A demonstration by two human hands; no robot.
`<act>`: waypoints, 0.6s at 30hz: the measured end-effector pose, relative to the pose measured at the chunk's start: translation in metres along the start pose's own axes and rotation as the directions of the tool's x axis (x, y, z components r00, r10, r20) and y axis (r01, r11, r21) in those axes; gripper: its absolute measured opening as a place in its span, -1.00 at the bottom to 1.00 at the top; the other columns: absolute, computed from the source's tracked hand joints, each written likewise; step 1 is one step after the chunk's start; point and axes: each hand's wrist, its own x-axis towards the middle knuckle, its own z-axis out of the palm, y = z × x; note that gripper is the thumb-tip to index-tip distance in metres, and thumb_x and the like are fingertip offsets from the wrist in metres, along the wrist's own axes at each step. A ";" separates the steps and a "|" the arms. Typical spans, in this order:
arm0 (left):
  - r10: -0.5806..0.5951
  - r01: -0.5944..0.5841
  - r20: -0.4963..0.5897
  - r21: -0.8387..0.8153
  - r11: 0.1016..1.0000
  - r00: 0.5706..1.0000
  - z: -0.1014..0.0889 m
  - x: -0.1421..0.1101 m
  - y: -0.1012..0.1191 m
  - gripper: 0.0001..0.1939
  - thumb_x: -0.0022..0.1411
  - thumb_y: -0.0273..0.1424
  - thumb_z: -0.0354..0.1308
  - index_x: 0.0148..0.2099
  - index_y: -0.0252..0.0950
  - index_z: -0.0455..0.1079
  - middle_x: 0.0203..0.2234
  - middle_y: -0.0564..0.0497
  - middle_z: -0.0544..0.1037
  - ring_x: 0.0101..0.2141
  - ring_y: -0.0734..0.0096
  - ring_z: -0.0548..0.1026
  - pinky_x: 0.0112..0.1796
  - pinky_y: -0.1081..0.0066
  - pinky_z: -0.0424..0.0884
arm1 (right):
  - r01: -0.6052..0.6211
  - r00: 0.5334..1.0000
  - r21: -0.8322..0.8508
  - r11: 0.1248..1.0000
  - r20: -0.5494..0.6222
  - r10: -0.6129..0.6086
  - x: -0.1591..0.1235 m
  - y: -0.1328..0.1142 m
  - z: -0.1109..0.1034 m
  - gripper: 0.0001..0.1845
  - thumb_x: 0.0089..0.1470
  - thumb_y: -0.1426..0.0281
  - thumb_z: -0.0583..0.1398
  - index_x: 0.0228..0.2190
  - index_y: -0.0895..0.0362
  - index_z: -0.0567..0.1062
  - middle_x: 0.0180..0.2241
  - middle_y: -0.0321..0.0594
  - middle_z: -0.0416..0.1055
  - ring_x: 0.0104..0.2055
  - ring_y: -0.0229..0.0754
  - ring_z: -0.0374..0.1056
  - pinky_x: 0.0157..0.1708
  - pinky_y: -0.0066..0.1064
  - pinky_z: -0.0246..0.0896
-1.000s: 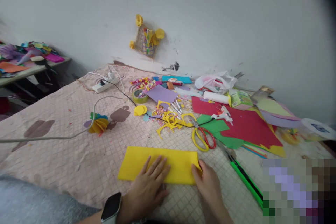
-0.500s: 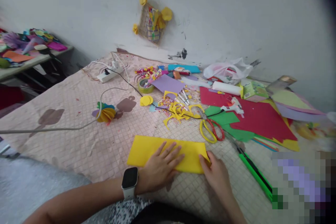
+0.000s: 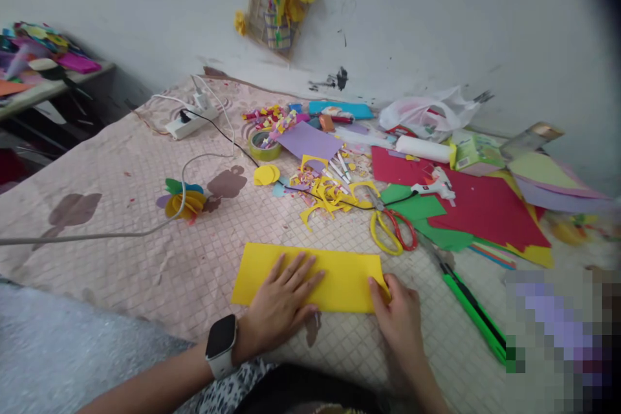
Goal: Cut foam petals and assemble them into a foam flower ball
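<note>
A yellow strip of craft paper or foam lies across the table in front of me; its exact material I cannot tell. My left hand rests flat on its left half, fingers stretched out. The right end of the sheet is pinched between the thumb and fingers of my right hand. Beyond the sheet are scissors with one yellow and one red handle. To the right of my right hand lies a green utility knife, its far end blurred out.
Yellow offcuts, yellow paper circles and a roll of tape lie farther back. A hot glue gun sits on red sheets. At left, a cable crosses a colourful paper flower. A power strip stands behind.
My left hand has slid left along the yellow sheet. My right hand still pinches the right end. The camera view has shifted slightly.
</note>
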 end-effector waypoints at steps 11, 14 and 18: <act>-0.019 0.019 0.026 0.007 1.000 0.999 -0.006 0.003 -0.007 -0.41 0.42 -0.04 -0.20 0.39 -0.11 0.02 0.35 -0.02 0.13 0.33 0.14 0.03 0.28 0.05 -0.16 | -0.046 0.999 0.009 0.999 -0.024 0.046 0.004 -0.007 -0.002 -0.53 0.20 -0.01 -0.06 -0.58 0.02 0.22 -0.72 -0.25 0.33 -0.62 -0.09 0.26 -0.47 -0.31 0.01; -0.014 0.014 0.032 0.007 1.000 0.999 -0.005 0.003 -0.008 -0.40 0.41 -0.04 -0.20 0.39 -0.12 0.02 0.35 -0.04 0.14 0.33 0.13 0.03 0.28 0.04 -0.16 | -0.046 0.999 0.018 0.999 -0.022 0.047 0.005 -0.008 -0.004 -0.52 0.18 -0.02 -0.06 -0.60 0.01 0.20 -0.71 -0.25 0.34 -0.65 -0.11 0.23 -0.50 -0.32 -0.02; -0.012 0.013 0.027 -0.003 1.000 1.000 -0.005 0.003 -0.008 -0.39 0.40 -0.02 -0.20 0.39 -0.12 0.01 0.35 -0.04 0.12 0.34 0.12 0.02 0.28 0.04 -0.14 | -0.050 0.998 0.015 0.999 -0.026 0.050 0.005 -0.007 -0.004 -0.52 0.17 -0.04 -0.05 -0.60 0.01 0.22 -0.72 -0.24 0.33 -0.65 -0.08 0.24 -0.49 -0.31 -0.01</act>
